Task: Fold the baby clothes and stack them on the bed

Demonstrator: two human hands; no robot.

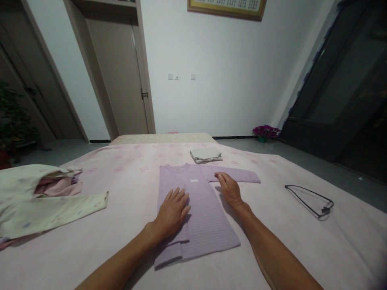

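A lilac ribbed long-sleeved shirt [208, 217] lies flat on the bed, its neckline away from me. One side is folded inward over the body, and the other sleeve stretches out to the right. My left hand [172, 211] rests palm down on the folded side, fingers spread. Beside the shirt's right edge, my right hand [229, 187] is turned on its side with fingers extended, its tips by the base of the outstretched sleeve. Nothing shows in its grasp. Whether those fingertips touch the fabric I cannot tell.
Beyond the neckline sits a folded pale grey cloth [206, 154]. A cream patterned garment [33, 201] with pink fabric inside lies at left on the pink bedsheet [121, 237]. At right is a black thin-framed object [311, 201], perhaps a hanger.
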